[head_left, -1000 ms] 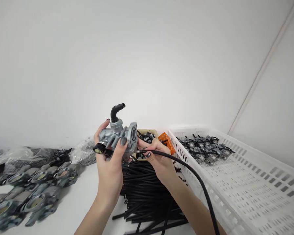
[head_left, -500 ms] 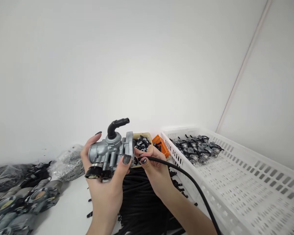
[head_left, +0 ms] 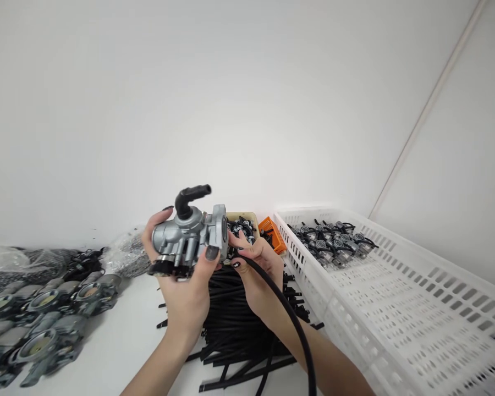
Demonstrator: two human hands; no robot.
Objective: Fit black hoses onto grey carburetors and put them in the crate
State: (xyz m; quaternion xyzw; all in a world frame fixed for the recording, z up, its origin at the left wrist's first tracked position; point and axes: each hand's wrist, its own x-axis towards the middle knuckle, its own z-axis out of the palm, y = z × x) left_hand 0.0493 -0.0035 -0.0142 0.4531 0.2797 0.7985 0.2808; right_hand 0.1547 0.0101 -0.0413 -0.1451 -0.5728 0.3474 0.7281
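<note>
Carburetor (head_left: 190,239) gripped in left hand (head_left: 185,291), thumb near flange (head_left: 220,228) and fingers wrapped behind, raised above white table (head_left: 127,313) with black elbow pipe (head_left: 185,199) uppermost. Black hose (head_left: 291,309) pinched near its end between thumb and fingers of right hand (head_left: 262,275), just beside flange, whether joined impossible to tell. Below, heap of black tubes (head_left: 239,330); rightward, white crate (head_left: 400,311) holding similar metal units (head_left: 338,245); leftward, rows of metal parts (head_left: 45,313) before plastic bags (head_left: 127,252).

On our white desk (head_left: 124,322), grey metal parts (head_left: 47,300) lie at the left, with filled plastic bags (head_left: 127,254) behind them. In the middle we see a heap of black hoses (head_left: 239,327), a pale yellow tub (head_left: 242,215) and orange basket (head_left: 278,240) beyond, and a white crate (head_left: 396,313) at right.
</note>
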